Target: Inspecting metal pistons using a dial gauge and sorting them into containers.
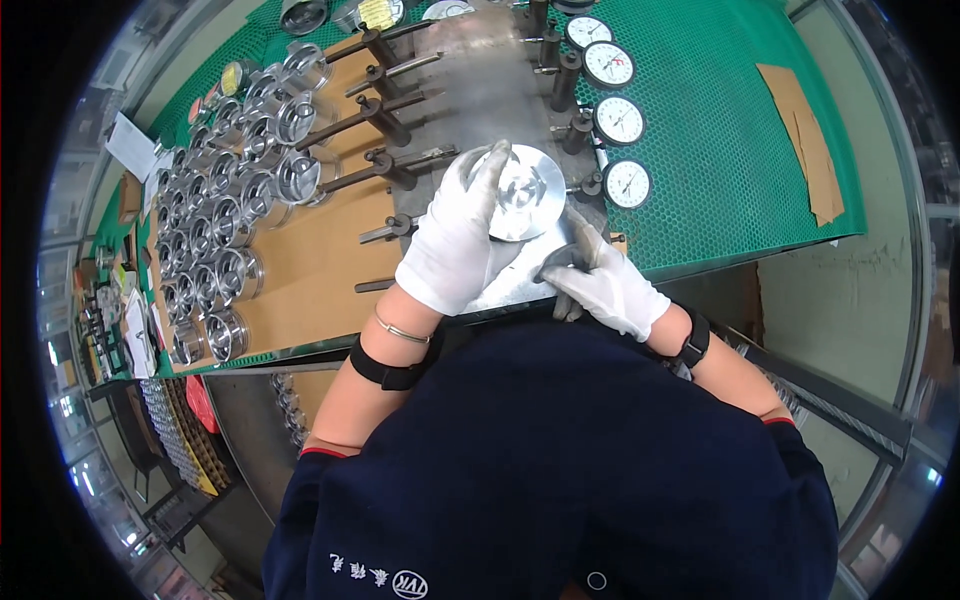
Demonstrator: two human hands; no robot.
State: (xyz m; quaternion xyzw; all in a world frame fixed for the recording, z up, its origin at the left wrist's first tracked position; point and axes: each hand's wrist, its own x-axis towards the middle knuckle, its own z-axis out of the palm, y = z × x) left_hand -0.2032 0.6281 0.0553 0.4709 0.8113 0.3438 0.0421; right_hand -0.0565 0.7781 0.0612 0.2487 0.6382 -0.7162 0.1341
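White gloves with greyed fingertips cover both hands. A shiny round machined metal part (529, 193), with a recess in the middle of its face, sits tilted in my left hand (455, 230), whose fingers close round its left rim. Lower and to the right, my right hand (605, 285) has its fingers curled beside a dark rounded thing (562, 262), too small and shaded to name. The bright metal surface (515, 285) of the bench fixture shows between the two hands.
Rows of similar round metal parts (228, 220) stand on brown cardboard (310, 255) at the left. Dark clamp posts (385, 120) flank the metal plate (480, 80). Several dial gauges (620, 120) line its right side over green matting (710, 150). A cardboard strip (803, 145) lies farther right.
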